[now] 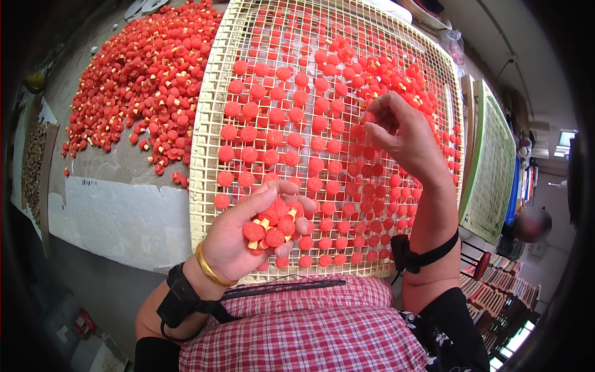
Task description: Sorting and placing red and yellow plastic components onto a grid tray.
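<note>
My left hand (230, 243), palm up with curled fingers, cups several small mushroom-shaped pieces (274, 237) with bumpy red caps and short yellow stems. Over the right part of a cream plastic grid rack (197, 162), my right hand (406, 139) pinches one red-capped piece (370, 117) between thumb and fingers. Rows of red caps (248, 134) sit spaced out across the mesh, caps upward. Just beyond my right hand, a loose heap of the same pieces (389, 73) lies on the rack, some on their sides with stems showing.
To the left, a large pile of red pieces (133, 84) covers a grey surface, with a white sheet (118, 217) nearer me. A green-framed mesh rack (493, 164) leans at the right. My checked apron (304, 328) meets the cream rack's near edge.
</note>
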Available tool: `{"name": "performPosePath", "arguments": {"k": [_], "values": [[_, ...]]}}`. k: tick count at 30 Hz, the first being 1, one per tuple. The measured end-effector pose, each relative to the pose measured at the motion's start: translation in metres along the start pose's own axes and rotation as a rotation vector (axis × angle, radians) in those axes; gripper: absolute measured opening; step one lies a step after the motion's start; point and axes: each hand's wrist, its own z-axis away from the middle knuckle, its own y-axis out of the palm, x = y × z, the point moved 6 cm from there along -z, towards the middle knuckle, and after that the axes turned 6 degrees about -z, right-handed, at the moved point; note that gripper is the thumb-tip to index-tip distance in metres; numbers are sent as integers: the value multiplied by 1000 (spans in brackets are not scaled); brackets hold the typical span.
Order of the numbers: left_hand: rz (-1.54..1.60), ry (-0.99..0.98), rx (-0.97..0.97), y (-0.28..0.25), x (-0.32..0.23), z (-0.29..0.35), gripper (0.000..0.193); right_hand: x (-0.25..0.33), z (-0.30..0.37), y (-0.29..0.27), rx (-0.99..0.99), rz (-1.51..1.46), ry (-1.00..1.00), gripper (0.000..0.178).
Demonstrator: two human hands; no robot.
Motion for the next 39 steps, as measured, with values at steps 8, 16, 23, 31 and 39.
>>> {"name": "performPosePath", "arguments": {"k": [8,16,23,31,39], "values": [[2,-5,32,-1,0,-1,34,-14,-6,7,25,-391,33,20],[36,-10,32,-1,1,-3,33,-13,-8,6,17,-423,64,21],[25,-13,16,0,0,-3,33,-14,-8,4,12,-362,95,23],[49,-13,48,-2,-1,-5,34,-22,-13,13,49,-358,76,24],[66,-9,57,-3,0,-6,33,-26,-16,15,46,-401,96,22]]}}
